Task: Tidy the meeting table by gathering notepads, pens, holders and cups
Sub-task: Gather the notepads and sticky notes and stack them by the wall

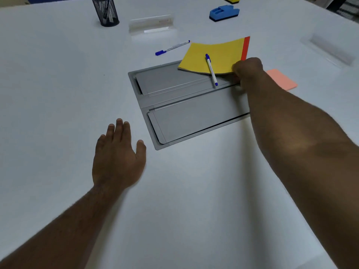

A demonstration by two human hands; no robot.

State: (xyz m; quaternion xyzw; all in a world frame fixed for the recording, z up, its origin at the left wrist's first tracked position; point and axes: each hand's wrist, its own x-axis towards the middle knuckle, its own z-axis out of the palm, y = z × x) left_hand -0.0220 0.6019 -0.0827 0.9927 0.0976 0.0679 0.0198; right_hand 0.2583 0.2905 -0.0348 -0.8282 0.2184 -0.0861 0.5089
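Pinching the yellow notepad (pixel 211 57) by its near right corner, the right hand (pixel 246 69) lifts it with a pen (pixel 211 69) lying lengthwise on top, while the left hand (pixel 116 156) rests flat and released on the worktop (pixel 58 84), well apart.

Bare white tabletop (pixel 58 84) lies open left of the grey metal cable hatch (pixel 186 105); beyond it, a blue-capped white pen (pixel 172 47) and black mesh pen holder (pixel 105 12) block passage.

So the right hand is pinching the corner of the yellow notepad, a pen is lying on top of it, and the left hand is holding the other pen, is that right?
Not quite. In the head view the left hand holds nothing; it lies open on the table. The other pen lies untouched beyond the yellow notepad. The rest is right.
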